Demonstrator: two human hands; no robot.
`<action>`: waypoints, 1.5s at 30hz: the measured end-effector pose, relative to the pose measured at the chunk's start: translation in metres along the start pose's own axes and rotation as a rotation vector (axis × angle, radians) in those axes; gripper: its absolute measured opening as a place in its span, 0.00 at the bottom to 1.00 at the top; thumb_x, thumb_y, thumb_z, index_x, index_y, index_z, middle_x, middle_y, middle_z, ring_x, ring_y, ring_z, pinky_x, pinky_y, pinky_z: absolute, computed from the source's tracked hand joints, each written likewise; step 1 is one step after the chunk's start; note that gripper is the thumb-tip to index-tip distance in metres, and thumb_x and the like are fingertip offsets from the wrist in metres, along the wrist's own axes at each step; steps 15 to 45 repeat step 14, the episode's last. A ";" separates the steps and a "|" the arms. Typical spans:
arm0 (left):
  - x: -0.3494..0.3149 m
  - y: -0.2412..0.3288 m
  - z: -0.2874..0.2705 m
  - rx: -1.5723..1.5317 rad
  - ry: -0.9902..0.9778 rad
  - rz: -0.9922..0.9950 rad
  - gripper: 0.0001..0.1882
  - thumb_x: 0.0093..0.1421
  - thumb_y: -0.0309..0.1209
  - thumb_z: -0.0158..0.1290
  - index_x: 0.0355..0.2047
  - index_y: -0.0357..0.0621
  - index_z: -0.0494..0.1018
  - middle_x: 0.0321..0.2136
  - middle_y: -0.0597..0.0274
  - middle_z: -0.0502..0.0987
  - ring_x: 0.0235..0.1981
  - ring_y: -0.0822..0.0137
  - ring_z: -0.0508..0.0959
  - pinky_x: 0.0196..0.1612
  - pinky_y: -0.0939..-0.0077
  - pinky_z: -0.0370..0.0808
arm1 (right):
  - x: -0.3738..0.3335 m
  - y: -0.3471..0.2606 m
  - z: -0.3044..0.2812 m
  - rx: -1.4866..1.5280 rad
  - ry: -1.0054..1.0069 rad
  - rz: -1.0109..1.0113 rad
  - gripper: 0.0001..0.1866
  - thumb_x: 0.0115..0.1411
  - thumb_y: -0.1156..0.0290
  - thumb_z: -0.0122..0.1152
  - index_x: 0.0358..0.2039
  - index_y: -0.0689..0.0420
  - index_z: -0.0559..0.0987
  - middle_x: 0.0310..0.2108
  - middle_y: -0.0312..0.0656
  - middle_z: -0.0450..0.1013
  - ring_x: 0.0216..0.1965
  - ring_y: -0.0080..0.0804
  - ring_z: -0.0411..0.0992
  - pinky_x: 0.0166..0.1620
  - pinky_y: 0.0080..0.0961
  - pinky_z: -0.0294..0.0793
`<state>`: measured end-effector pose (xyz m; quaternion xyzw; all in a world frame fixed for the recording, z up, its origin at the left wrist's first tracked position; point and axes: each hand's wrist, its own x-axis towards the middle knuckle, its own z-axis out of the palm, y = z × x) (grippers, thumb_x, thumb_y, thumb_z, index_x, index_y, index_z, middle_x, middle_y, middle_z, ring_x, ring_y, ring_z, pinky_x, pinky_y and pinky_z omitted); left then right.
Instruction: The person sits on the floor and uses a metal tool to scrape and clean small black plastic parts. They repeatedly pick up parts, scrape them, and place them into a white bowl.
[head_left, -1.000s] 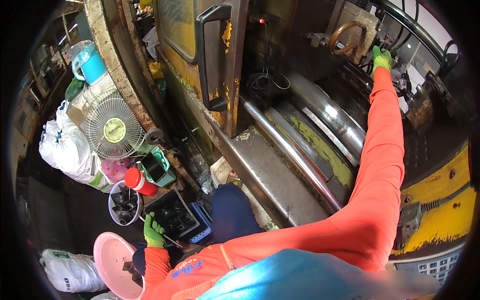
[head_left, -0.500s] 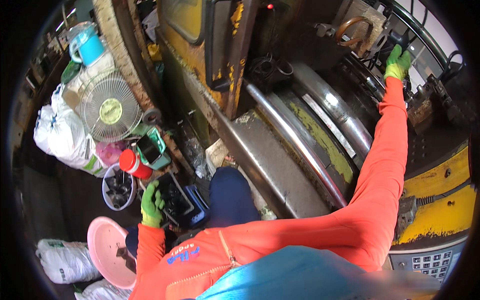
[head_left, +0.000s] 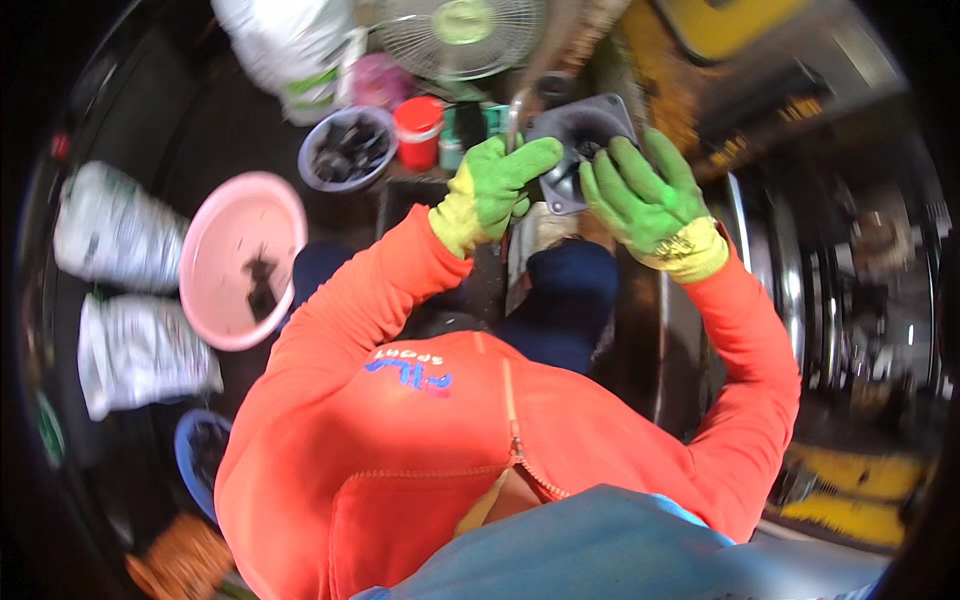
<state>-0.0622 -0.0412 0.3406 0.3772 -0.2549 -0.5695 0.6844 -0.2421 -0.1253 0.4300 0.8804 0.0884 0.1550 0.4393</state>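
Observation:
Between my gloved hands is a dark grey part (head_left: pixel 573 127) with a squarish flange, corner holes and a round hollow. My left hand (head_left: pixel 490 190), in a green glove with a yellow cuff, is closed at its left edge, with one finger stretched over the rim. My right hand (head_left: pixel 650 200), gloved alike, grips the lower right side, and its bent fingertips reach the hollow. A thin shiny curved edge (head_left: pixel 516 115) shows beside the left hand; I cannot tell what it belongs to. Below the part is my dark-trousered knee (head_left: pixel 570 283).
To the left stand a pink basin (head_left: pixel 210 265) with dark scraps, a pale tub (head_left: pixel 312 170) of dark pieces and a red-lidded jar (head_left: pixel 418 135). White sacks (head_left: pixel 115 232) lie farther left. Beyond is a fan (head_left: pixel 515 35); on the right, blurred machinery (head_left: pixel 840 300).
My right hand has come from the machine at the far right to the front of me. My left hand has left the black tray. Both now hold the dark part. The view has turned left.

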 end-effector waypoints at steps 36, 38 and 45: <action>-0.230 -0.009 -0.476 1.297 1.281 -0.257 0.24 0.59 0.51 0.50 0.40 0.41 0.78 0.42 0.43 0.78 0.39 0.47 0.80 0.45 0.55 0.75 | -0.137 0.111 0.161 1.541 0.465 1.850 0.16 0.60 0.61 0.62 0.41 0.60 0.76 0.37 0.43 0.72 0.40 0.34 0.70 0.44 0.29 0.71; -0.230 -0.009 -0.476 1.297 1.281 -0.257 0.24 0.59 0.51 0.50 0.40 0.41 0.78 0.42 0.43 0.78 0.39 0.47 0.80 0.45 0.55 0.75 | -0.137 0.111 0.161 1.541 0.465 1.850 0.16 0.60 0.61 0.62 0.41 0.60 0.76 0.37 0.43 0.72 0.40 0.34 0.70 0.44 0.29 0.71; -0.230 -0.009 -0.476 1.297 1.281 -0.257 0.24 0.59 0.51 0.50 0.40 0.41 0.78 0.42 0.43 0.78 0.39 0.47 0.80 0.45 0.55 0.75 | -0.137 0.111 0.161 1.541 0.465 1.850 0.16 0.60 0.61 0.62 0.41 0.60 0.76 0.37 0.43 0.72 0.40 0.34 0.70 0.44 0.29 0.71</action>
